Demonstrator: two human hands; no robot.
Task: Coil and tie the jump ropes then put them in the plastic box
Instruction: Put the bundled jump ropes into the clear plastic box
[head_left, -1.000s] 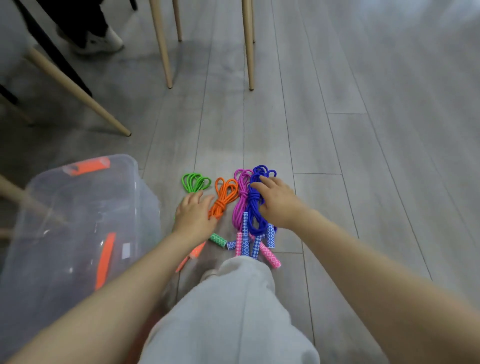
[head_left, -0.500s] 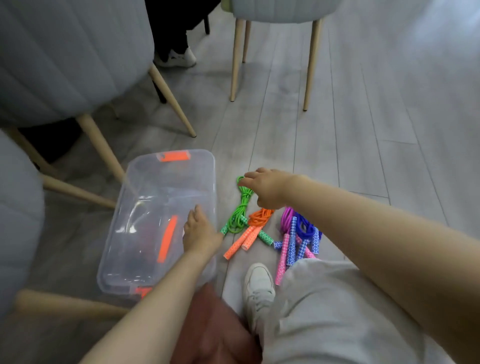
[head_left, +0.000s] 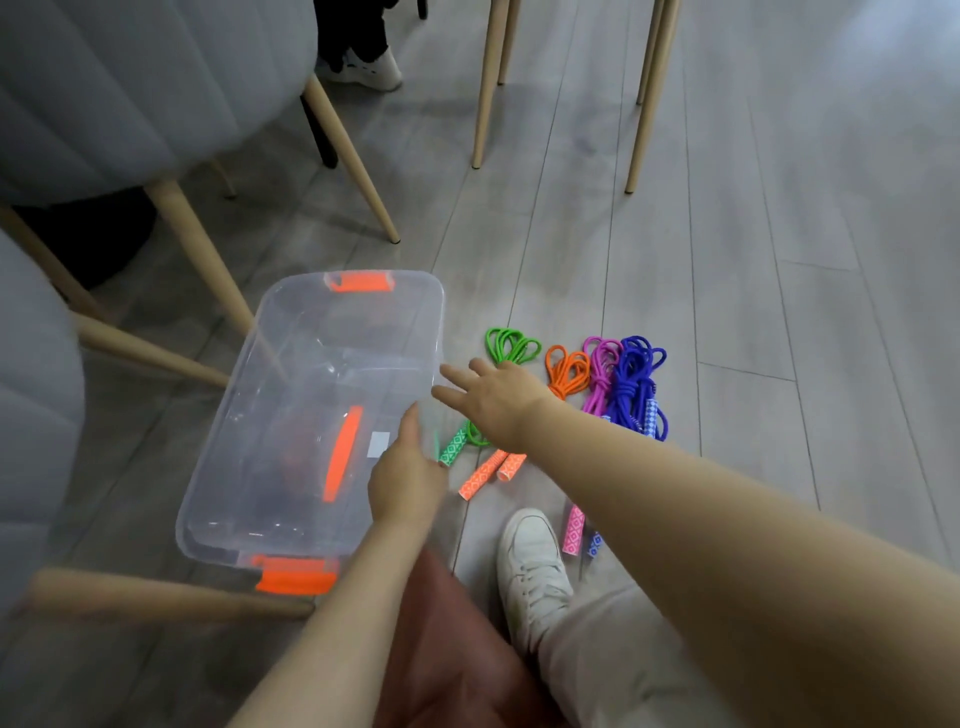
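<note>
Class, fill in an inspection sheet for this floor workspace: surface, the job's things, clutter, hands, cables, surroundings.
Surface: grey wood-plank floor.
Job's things: clear plastic box with orange latches, lid on; coiled green, orange, pink and blue jump ropes lie in a row beside it.
Clutter: nothing seen.
Hands: left hand touches the box's right edge; right hand, fingers spread, is over the green rope, holding nothing.
Cables: nothing seen.
Surroundings: grey chairs with wooden legs; white shoe.

Coiled ropes (head_left: 602, 382) right of box (head_left: 249, 374) (floor)
</note>
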